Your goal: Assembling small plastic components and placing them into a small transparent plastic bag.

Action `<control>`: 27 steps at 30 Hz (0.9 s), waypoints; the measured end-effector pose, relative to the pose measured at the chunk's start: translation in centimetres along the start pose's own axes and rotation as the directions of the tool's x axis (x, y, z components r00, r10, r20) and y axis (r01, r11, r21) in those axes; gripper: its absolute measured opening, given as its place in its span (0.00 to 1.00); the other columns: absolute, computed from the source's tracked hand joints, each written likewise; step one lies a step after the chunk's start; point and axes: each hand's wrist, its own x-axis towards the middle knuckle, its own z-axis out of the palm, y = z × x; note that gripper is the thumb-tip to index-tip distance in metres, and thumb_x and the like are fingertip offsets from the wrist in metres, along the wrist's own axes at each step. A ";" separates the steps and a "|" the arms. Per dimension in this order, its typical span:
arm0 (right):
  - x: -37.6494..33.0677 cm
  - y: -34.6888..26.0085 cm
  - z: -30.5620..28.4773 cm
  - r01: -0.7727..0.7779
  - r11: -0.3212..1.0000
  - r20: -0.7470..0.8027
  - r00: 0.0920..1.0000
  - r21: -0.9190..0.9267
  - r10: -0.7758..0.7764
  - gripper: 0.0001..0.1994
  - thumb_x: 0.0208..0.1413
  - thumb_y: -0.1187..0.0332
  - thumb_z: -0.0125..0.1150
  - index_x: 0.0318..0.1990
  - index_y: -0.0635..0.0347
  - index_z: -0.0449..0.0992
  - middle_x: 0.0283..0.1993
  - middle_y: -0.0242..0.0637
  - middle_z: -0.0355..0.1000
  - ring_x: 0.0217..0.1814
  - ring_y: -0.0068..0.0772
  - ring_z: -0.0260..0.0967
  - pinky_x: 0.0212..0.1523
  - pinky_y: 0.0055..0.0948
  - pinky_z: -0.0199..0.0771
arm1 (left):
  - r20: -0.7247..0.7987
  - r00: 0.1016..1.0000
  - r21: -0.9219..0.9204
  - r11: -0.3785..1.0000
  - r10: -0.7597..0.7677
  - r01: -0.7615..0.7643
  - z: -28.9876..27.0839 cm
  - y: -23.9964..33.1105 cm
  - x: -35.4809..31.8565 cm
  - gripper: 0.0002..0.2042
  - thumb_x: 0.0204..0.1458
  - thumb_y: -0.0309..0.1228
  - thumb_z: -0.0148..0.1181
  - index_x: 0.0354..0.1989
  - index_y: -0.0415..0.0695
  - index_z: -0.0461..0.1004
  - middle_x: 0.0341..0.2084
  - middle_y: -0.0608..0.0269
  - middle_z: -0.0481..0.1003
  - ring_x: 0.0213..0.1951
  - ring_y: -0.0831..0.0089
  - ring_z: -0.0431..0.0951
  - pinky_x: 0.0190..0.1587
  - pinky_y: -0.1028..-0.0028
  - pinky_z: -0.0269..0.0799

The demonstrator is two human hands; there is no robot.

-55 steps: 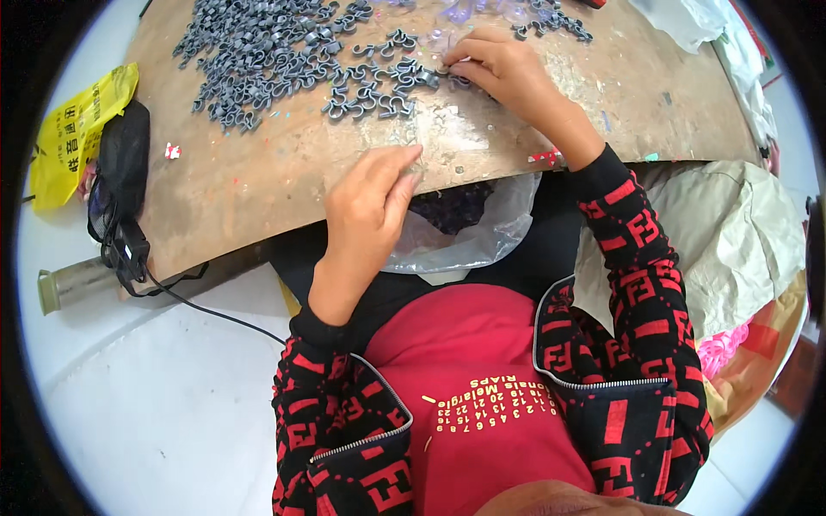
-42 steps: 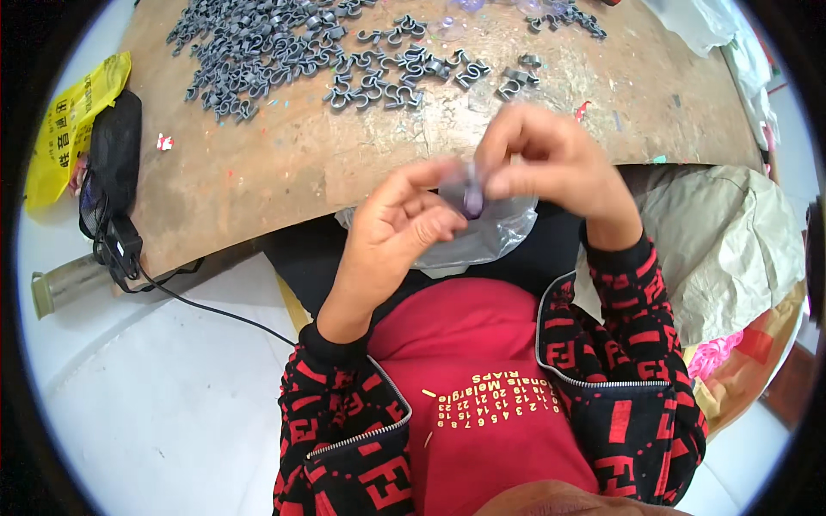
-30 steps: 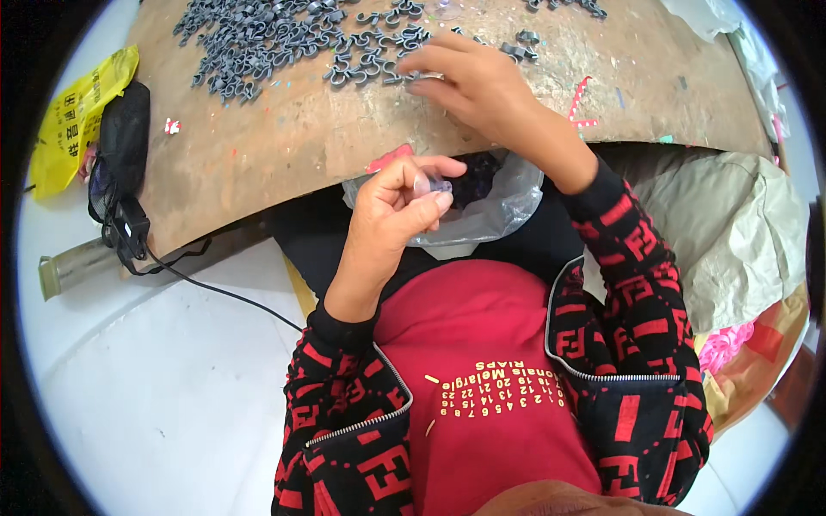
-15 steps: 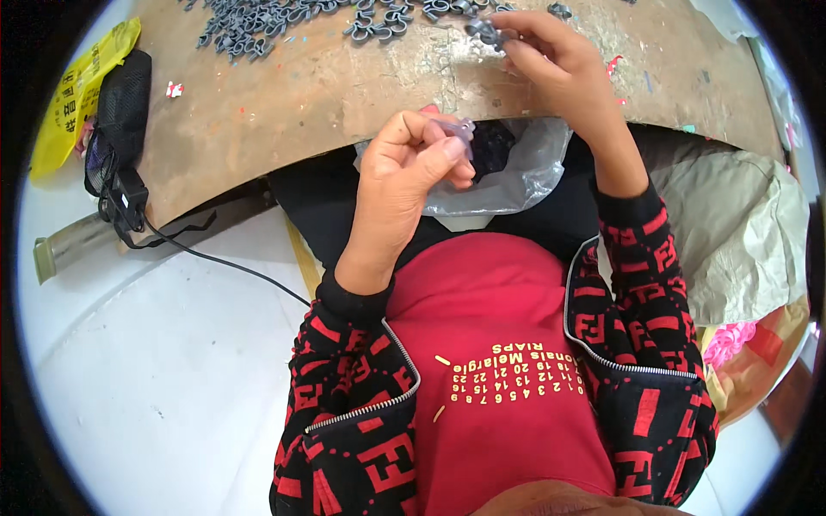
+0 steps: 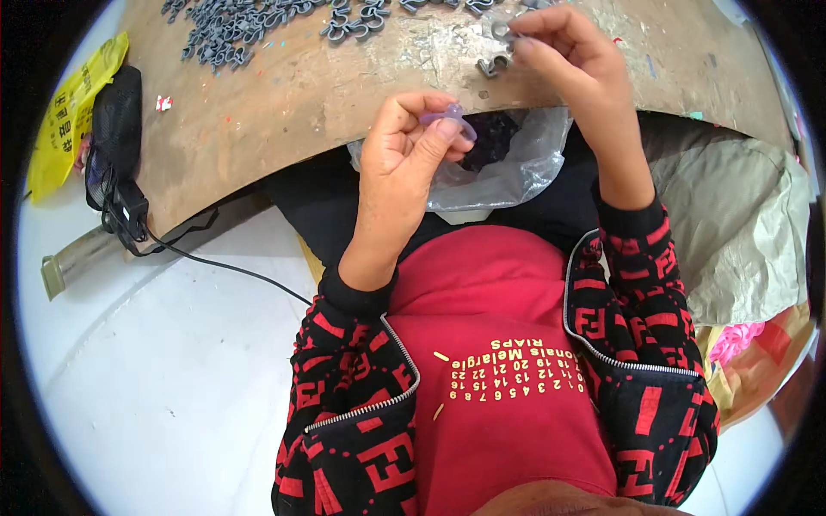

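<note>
My left hand (image 5: 402,150) pinches a translucent purple plastic ring-shaped piece (image 5: 456,120) between thumb and fingers, above the desk's near edge. My right hand (image 5: 575,56), over the desk (image 5: 284,112), has thumb and forefinger closed on a small grey curved clip (image 5: 502,33), as far as the blur lets me judge. Just below it lies a double-curved grey plastic clip (image 5: 493,65). Under the desk's edge, a clear plastic bag (image 5: 538,163) gapes in my lap, holding dark purplish pieces (image 5: 490,146); my left hand and the edge cover part of its mouth. Grey clips heap (image 5: 232,33) at the far left, and a black mesh pouch (image 5: 116,120) sits beside a yellow plastic bag (image 5: 64,125).
</note>
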 end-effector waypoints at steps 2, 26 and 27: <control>-1.8 0.9 0.4 0.122 0.989 0.100 0.986 0.089 -0.131 0.06 0.49 0.75 0.55 0.36 0.63 0.71 0.35 0.34 0.68 0.36 0.26 0.65 0.37 0.24 0.65 | 0.023 1.000 -0.036 0.999 -0.021 0.022 0.5 0.6 -0.2 0.09 0.55 0.25 0.50 0.44 0.39 0.64 0.33 0.60 0.72 0.33 0.77 0.73 0.37 0.79 0.70; -5.6 2.8 1.3 0.120 0.970 0.261 0.949 0.210 -0.174 0.11 0.52 0.76 0.56 0.44 0.64 0.69 0.38 0.29 0.68 0.39 0.16 0.64 0.40 0.16 0.64 | 0.073 0.997 0.108 0.994 0.013 -0.021 0.8 0.4 -1.1 0.07 0.54 0.23 0.52 0.40 0.34 0.69 0.31 0.59 0.74 0.31 0.77 0.76 0.35 0.80 0.72; -5.5 2.7 1.2 0.106 0.972 0.286 0.944 0.212 -0.165 0.10 0.52 0.75 0.56 0.43 0.63 0.69 0.37 0.28 0.67 0.37 0.15 0.64 0.38 0.15 0.64 | 0.098 0.995 0.149 0.988 0.033 -0.047 0.9 0.5 -1.2 0.07 0.54 0.24 0.52 0.40 0.35 0.69 0.30 0.60 0.74 0.30 0.76 0.76 0.34 0.80 0.73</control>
